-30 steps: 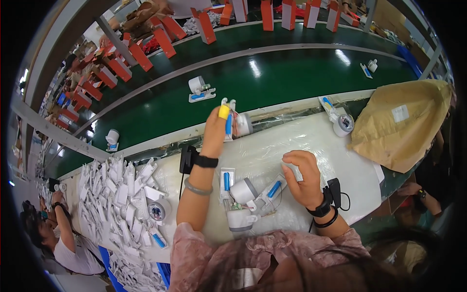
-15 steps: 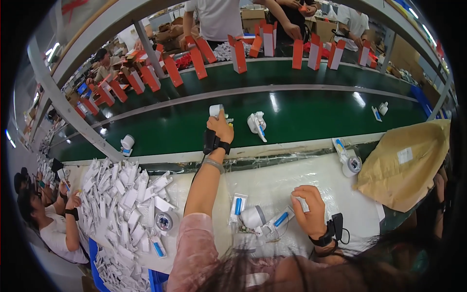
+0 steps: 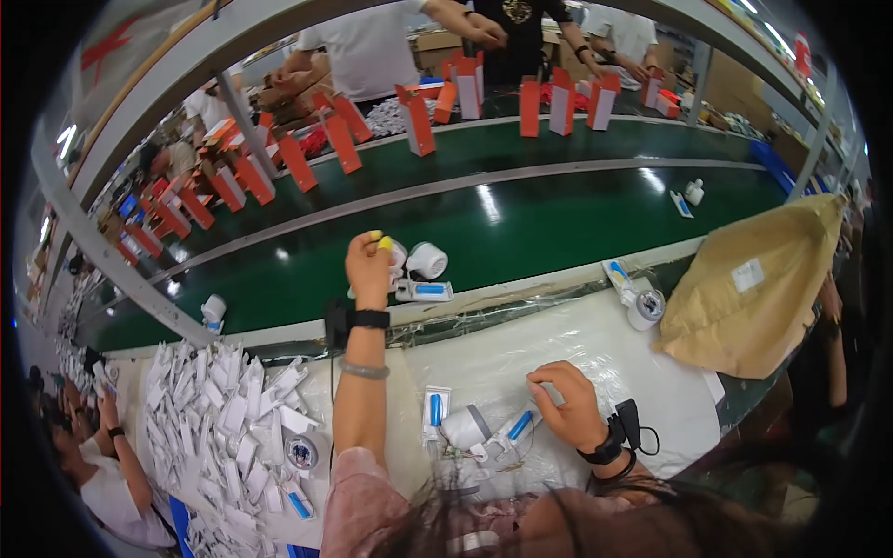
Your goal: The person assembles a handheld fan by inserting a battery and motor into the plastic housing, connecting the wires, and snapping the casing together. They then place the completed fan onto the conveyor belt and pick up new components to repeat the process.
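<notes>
White plastic pieces crowd the left end of the counter. Past its far edge, our left hand bends its fingers beside a white device on the green belt; we cannot tell whether it grips. The belt stretches on rightward. Nearer us, our right hand, loosely open, is beside white parts with blue cells; open counter separates it from the brown sack at the right edge.
</notes>
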